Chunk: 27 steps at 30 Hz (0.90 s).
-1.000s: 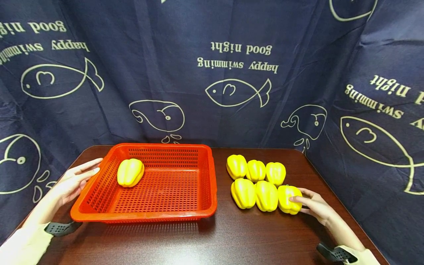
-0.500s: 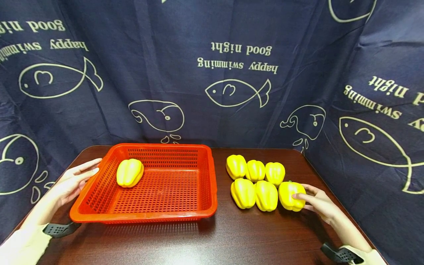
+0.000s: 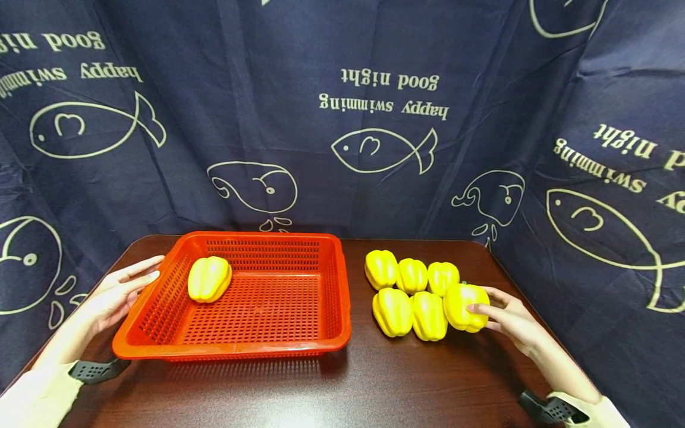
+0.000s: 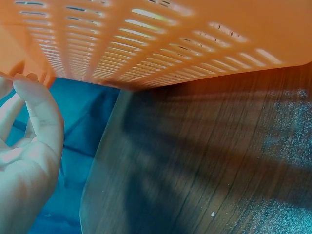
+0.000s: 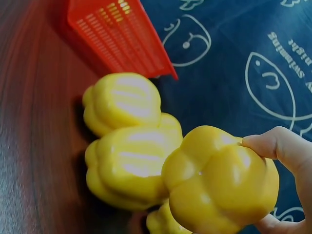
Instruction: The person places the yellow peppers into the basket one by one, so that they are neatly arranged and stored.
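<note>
In the head view my right hand (image 3: 508, 318) grips a yellow bell pepper (image 3: 464, 307) at the right end of the near row, thumb on one side and fingers on the other. The right wrist view shows this bell pepper (image 5: 219, 180) from its lobed end, partly covering the peppers behind. My left hand (image 3: 115, 294) holds the left rim of a red plastic basket (image 3: 235, 346), thumb and fingertips at its edge. Seen from below in the left wrist view, the fingertips (image 4: 24, 84) meet the rim. One yellow bell pepper (image 3: 209, 279) lies in the basket's left part.
Several yellow bell peppers stand in two rows on the dark wooden table (image 3: 369, 392), including a near one (image 3: 393, 312) and a far one (image 3: 382, 269). A navy curtain (image 3: 299, 119) with fish drawings encloses the back and sides.
My right hand has raised the held bell pepper, moving it slightly right and then back left and farther away. The left hand and the basket have stayed practically still.
</note>
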{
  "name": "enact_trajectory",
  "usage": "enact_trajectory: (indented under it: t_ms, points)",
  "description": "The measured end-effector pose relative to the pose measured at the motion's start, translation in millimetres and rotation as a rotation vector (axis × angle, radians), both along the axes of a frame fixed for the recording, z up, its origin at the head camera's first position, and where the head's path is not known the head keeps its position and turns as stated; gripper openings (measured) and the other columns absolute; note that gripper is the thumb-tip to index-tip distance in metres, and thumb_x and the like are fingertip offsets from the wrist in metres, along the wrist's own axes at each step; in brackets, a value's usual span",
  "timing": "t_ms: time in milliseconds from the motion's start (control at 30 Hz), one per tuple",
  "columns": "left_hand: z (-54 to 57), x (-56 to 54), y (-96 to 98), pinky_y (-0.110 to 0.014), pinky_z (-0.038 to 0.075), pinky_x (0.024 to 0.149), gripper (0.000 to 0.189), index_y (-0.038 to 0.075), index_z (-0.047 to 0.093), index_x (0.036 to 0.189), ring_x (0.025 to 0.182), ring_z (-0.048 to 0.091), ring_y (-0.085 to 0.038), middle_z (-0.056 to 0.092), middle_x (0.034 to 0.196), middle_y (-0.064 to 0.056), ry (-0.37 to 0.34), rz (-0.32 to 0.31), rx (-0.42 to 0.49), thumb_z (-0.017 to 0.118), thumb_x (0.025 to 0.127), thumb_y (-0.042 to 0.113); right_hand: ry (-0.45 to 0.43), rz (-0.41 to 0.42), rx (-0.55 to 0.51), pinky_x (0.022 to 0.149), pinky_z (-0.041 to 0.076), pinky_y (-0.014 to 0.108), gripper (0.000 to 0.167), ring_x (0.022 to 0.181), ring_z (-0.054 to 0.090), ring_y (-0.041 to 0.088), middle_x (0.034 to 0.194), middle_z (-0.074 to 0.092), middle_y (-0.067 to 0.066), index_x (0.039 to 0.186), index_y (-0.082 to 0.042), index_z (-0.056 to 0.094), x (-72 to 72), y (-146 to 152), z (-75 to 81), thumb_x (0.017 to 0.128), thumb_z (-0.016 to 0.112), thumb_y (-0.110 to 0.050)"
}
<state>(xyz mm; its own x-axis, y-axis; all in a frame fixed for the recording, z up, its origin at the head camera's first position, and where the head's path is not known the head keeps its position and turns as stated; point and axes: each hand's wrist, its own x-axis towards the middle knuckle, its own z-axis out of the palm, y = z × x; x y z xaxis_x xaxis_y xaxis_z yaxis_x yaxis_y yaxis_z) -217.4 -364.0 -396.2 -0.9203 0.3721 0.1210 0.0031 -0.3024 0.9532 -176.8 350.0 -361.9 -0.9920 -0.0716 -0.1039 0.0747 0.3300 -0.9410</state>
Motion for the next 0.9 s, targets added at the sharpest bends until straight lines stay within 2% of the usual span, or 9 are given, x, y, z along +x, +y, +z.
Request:
enact_trajectory:
  t_ms: [200,300,600,800,900]
  points:
    - [0.2,1.5,-0.6,-0.028,0.059,0.077,0.047,0.025,0.06,0.13,0.098,0.069,-0.012,0.069,0.117,0.008,0.001,0.004,-0.01,0.035,0.102,-0.003,0.029,0.028,-0.055,0.076,0.057,0.023,0.034,0.088,0.065,0.004,0.102,0.059,-0.015,0.122,-0.015,0.051,-0.5,-12,7.0,0.09,0.062,-0.014]
    - [0.0,1.7,-0.9,-0.028,0.058,0.078,0.047,0.025,0.06,0.129,0.098,0.069,-0.012,0.069,0.117,0.008,-0.002,0.005,-0.01,0.035,0.102,-0.003,0.035,0.03,-0.079,0.076,0.057,0.023,0.031,0.087,0.066,0.004,0.101,0.06,-0.014,0.119,-0.018,0.052,-1.5,-21,10.2,0.09,0.062,-0.013]
    - [0.1,2.3,-1.3,-0.024,0.058,0.076,0.046,0.026,0.061,0.128,0.096,0.069,-0.008,0.068,0.117,0.011,0.012,0.044,-0.051,0.037,0.101,-0.002,0.056,0.071,-0.124,0.077,0.057,0.024,0.036,0.09,0.064,0.003,0.102,0.06,-0.013,0.124,-0.01,0.049,-6.1,-48,20.8,0.09,0.06,-0.011]
    - [1.2,2.7,-0.5,-0.024,0.058,0.075,0.046,0.026,0.06,0.129,0.096,0.069,-0.008,0.068,0.117,0.011,0.02,0.045,-0.054,0.037,0.101,-0.002,0.031,0.067,-0.137,0.08,0.055,0.023,0.057,0.091,0.064,0.003,0.105,0.059,-0.009,0.137,0.004,0.036,-7.7,-74,28.0,0.089,0.061,-0.011]
    - [1.2,2.2,0.7,-0.021,0.057,0.071,0.045,0.026,0.06,0.128,0.093,0.068,-0.007,0.069,0.116,0.011,0.026,0.044,-0.048,0.037,0.101,-0.003,0.004,0.054,-0.131,0.083,0.053,0.022,0.064,0.092,0.062,0.002,0.111,0.056,-0.005,0.141,0.004,0.031,-8.3,-86,30.6,0.088,0.062,-0.013]
